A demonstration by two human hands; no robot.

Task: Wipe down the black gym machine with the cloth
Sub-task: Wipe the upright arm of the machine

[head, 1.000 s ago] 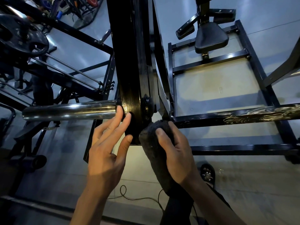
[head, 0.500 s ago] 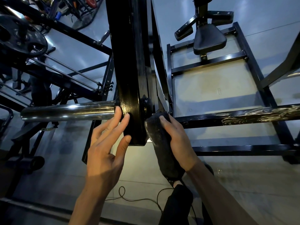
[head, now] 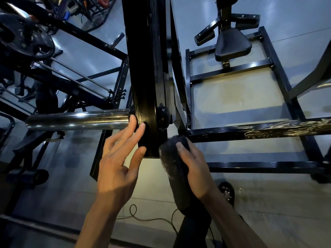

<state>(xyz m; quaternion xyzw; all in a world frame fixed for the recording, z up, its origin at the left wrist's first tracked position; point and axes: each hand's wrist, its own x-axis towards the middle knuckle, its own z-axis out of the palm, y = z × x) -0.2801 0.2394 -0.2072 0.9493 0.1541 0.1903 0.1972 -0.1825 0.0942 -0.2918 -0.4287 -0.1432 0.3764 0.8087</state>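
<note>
From the head camera we look down the black gym machine (head: 146,72), along its thick lever arm to the lower end, where a chrome sleeve (head: 77,120) sticks out to our left. We judge the wiping to be somewhere in the middle. The arm's face shines, but whether from wiping or from the lamp we cannot tell. The frame bar (head: 259,130) to the right carries pale smeared streaks, so that bar looks to need a pass, and the seat (head: 232,45) and the far rails show no sign either way.

Our right hand (head: 196,169) grips the dark cloth (head: 174,169), bunched into a long roll. Its fingers (head: 180,146) curl over the top of the roll, and the thumb is hidden behind it. The cloth's upper end sits just beside the arm's bottom corner, under the joint with the frame bar; whether it touches the metal we cannot tell.

Our left hand (head: 120,163) holds nothing. Its fingers (head: 141,129) are straight and spread, and the tips rest on the arm's face below the sleeve.
</note>
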